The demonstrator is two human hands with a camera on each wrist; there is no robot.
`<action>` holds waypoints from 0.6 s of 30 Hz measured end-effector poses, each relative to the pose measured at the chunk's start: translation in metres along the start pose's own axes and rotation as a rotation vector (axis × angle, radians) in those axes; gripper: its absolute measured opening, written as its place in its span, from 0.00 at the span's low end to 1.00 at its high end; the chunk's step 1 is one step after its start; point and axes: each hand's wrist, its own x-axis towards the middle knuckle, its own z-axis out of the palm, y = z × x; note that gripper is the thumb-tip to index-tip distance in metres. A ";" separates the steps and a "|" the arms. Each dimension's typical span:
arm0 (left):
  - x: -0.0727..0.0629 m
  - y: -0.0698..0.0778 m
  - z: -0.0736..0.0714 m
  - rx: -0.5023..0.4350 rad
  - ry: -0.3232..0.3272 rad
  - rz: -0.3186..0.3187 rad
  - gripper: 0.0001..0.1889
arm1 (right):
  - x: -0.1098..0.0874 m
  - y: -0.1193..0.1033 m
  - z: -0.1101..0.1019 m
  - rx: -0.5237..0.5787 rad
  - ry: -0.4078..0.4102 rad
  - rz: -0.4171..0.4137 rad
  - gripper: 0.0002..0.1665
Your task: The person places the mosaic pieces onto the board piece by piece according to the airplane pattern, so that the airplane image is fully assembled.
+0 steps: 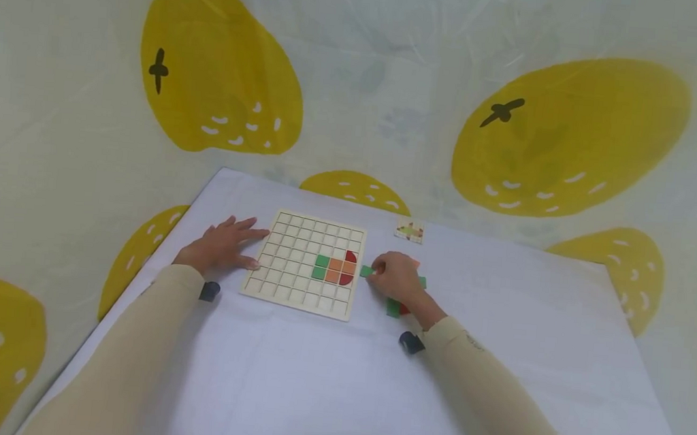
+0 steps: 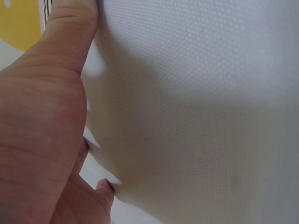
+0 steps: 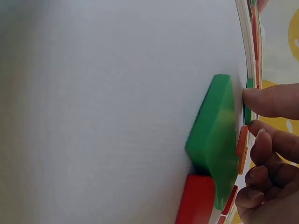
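Note:
A pale wooden grid board (image 1: 285,274) lies on the white table, with green tiles (image 1: 319,267), orange tiles (image 1: 341,266) and red curved tiles (image 1: 346,280) at its right side. The left hand (image 1: 218,247) has its fingers spread, its thumb and a fingertip at the board's left edge. Just off the board's right edge, the right hand (image 1: 399,277) pinches a green tile (image 3: 248,105) between thumb and finger. Partly hidden under that hand are loose tiles, among them a large green one (image 3: 212,126) and a red one (image 3: 196,200).
A small pattern card (image 1: 409,230) lies behind the right hand, near the table's back edge. Dark wrist-worn pieces show under both wrists. Behind the table hangs a pale cloth (image 1: 358,95) with big yellow fruit shapes.

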 end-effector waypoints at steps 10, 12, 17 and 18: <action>0.000 -0.002 0.000 0.009 0.009 0.013 0.47 | -0.001 -0.003 -0.003 -0.030 -0.017 0.010 0.16; -0.001 -0.001 0.000 0.008 0.010 0.011 0.47 | -0.001 -0.004 -0.004 -0.025 -0.021 0.019 0.16; -0.005 0.001 -0.002 0.016 0.007 0.012 0.47 | -0.003 -0.007 -0.007 -0.015 -0.025 0.020 0.17; -0.006 0.002 -0.002 0.020 0.007 0.013 0.46 | -0.003 -0.008 -0.007 -0.013 -0.025 0.017 0.17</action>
